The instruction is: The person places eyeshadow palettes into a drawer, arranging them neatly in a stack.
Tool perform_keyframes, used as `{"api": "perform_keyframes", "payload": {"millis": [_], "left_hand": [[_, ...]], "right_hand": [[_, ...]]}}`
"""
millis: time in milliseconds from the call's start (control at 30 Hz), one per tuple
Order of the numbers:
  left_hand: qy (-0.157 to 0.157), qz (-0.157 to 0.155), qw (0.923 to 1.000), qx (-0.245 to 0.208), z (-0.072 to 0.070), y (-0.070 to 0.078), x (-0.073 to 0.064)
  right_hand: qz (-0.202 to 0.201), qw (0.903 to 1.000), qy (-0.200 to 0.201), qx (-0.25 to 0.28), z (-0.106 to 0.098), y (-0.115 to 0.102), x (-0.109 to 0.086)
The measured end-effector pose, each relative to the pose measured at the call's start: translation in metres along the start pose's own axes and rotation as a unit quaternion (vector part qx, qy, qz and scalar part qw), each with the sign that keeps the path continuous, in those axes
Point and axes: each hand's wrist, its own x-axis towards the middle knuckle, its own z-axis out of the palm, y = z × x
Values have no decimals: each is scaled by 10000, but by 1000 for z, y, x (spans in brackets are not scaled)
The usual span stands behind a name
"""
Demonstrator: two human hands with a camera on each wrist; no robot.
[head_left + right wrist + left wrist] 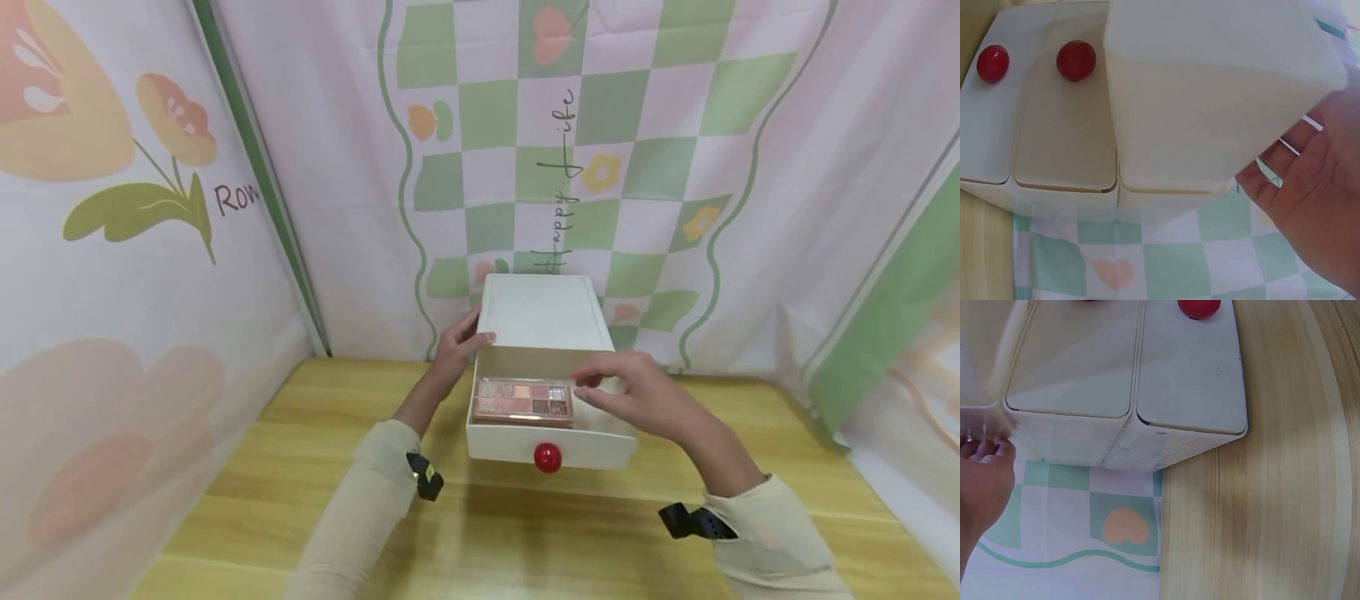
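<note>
A white drawer cabinet (543, 308) stands on the table with its top drawer (502, 443) pulled out, a red round knob (547, 457) on the drawer's front. Inside the drawer, toward its left, an eyeshadow palette (523, 402) lies with its pans showing through a clear lid. My left hand (452, 354) rests against the cabinet's left side, thumb at the top edge. Over the drawer's right part is my right hand (637, 392), fingers loosely bent and thumb apart, the tips beside the palette's right end. Whether they touch it I cannot tell.
Two lower drawers, a middle drawer (1066, 125) and a bottom drawer (997, 112), are closed and carry red knobs. Beneath the cabinet is a wooden table (360, 417). A green-and-white checked curtain (551, 179) hangs close behind, with more printed cloth (150, 350) at the left.
</note>
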Motion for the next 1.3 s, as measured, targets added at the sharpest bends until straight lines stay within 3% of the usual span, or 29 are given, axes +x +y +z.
{"api": "perform_keyframes", "payload": {"millis": [433,600,733,833,933,1067,1300], "left_hand": [[-13,2,10000,-56,1,-2,0],[-13,36,10000,-20,1,0,0],[13,6,10000,-5,0,0,1],[11,-31,10000,-2,0,-2,1],[17,-44,10000,19,0,-3,0],[36,-52,10000,27,1,-2,0],[68,-18,10000,1,1,-1,0]], "right_hand": [[-521,9958,704,273,-8,-28,-36],[-752,9904,954,665,-2,-41,-50],[-635,9864,1013,1129,7,-53,-58],[-226,9825,991,1560,15,-62,-66],[160,9686,1014,2263,25,-67,-75],[604,9414,863,3203,37,-71,-85],[1385,9053,239,4009,56,-71,-94]]}}
